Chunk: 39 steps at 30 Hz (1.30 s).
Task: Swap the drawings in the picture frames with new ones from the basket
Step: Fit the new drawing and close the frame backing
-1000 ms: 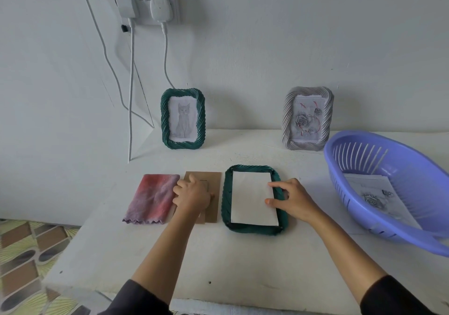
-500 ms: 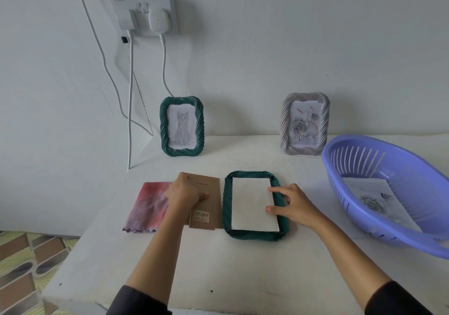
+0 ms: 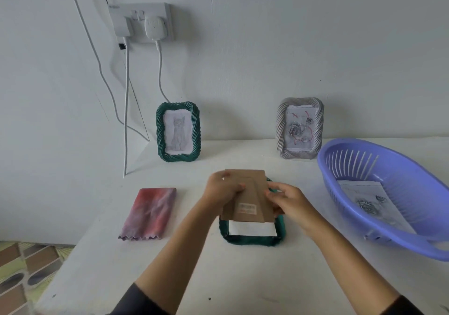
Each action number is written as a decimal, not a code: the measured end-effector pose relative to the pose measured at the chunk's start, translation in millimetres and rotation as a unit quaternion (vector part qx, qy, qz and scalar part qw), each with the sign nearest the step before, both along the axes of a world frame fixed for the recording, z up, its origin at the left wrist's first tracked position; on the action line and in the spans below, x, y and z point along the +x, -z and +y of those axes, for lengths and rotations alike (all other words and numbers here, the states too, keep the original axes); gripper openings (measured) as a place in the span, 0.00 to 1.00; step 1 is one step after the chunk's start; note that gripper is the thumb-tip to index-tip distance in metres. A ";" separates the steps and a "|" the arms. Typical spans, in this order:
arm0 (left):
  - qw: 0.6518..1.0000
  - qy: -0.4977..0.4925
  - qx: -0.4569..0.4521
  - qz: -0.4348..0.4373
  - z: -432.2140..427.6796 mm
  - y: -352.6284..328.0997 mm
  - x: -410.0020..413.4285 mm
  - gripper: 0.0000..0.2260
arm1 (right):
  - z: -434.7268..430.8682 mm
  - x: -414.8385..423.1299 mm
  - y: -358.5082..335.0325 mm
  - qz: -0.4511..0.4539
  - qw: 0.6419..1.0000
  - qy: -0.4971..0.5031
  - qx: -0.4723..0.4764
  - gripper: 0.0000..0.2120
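Centre frame: a brown cardboard backing board (image 3: 247, 193), stand flap and label up, is held tilted over a dark green frame (image 3: 252, 240) lying flat, white paper (image 3: 252, 228) inside. Behind stand a green frame (image 3: 178, 132) (cat sketch) and a grey frame (image 3: 300, 130) with roses. At right, a lilac basket (image 3: 408, 169) holds a rose drawing (image 3: 369, 205).

wall (image 3: 291, 47): plain white | socket plate (image 3: 142, 13): high on wall, two white chargers (image 3: 155, 27) plugged in, cables (image 3: 126, 110) hanging down | bench (image 3: 109, 254): white, against wall | floor (image 3: 21, 266): patterned tiles, lower left | light: soft, even
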<state>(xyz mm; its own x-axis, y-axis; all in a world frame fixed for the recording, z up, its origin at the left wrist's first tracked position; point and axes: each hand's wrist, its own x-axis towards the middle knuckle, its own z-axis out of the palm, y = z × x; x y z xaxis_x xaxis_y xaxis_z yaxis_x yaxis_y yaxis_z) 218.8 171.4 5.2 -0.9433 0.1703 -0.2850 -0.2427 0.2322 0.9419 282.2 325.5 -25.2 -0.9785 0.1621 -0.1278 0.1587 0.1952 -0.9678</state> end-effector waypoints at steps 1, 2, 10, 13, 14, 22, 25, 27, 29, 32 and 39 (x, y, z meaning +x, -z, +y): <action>1.000 0.015 0.000 -0.014 4.5 5.0 0.7 0.13 | 0.2 0.3 1.6 -0.009 1.000 0.008 0.006 0.15; 0.999 0.027 -0.004 -0.026 7.3 10.1 -0.2 0.10 | 0.7 0.8 2.9 -0.017 0.999 0.020 0.018 0.16; 0.992 0.057 -0.108 0.001 13.6 27.0 -10.8 0.06 | 0.7 -6.6 7.8 -0.053 0.994 0.061 0.068 0.16; 0.989 0.072 -0.131 0.005 13.6 30.2 -16.1 0.07 | 0.3 -9.3 7.8 -0.060 0.993 0.061 0.083 0.17; 0.988 0.075 -0.135 0.008 13.9 30.5 -17.2 0.07 | 0.4 -9.9 8.3 -0.062 0.992 0.061 0.087 0.17; 0.974 0.114 -0.190 0.046 13.5 39.4 -21.9 0.07 | 4.3 -14.1 11.9 -0.083 0.986 0.052 0.134 0.18; 0.965 0.127 -0.221 0.059 13.2 38.2 -22.2 0.11 | 5.0 -15.5 8.7 -0.092 0.976 0.043 0.190 0.15; 0.962 0.132 -0.230 0.065 13.0 38.0 -22.7 0.14 | 4.9 -16.2 5.1 -0.099 0.970 0.029 0.220 0.13; 0.962 0.131 -0.229 0.064 11.9 38.3 -23.2 0.14 | 5.2 -15.8 3.1 -0.098 0.963 0.015 0.250 0.13; 0.962 0.134 -0.227 0.071 10.6 40.1 -23.7 0.11 | 10.8 -13.0 6.5 -0.093 0.947 0.031 0.306 0.11; 0.948 0.147 -0.261 0.108 11.2 41.2 -21.1 0.13 | 12.6 6.5 16.6 -0.081 0.958 0.052 0.270 0.07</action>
<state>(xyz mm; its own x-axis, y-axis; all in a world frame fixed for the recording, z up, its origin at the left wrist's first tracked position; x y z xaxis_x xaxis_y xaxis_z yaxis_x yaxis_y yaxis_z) 197.7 182.6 -36.1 -0.9232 0.3234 -0.2079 0.0899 0.7074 0.7010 288.7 338.1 -41.8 -0.9280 0.3426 -0.1467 0.3438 0.6353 -0.6915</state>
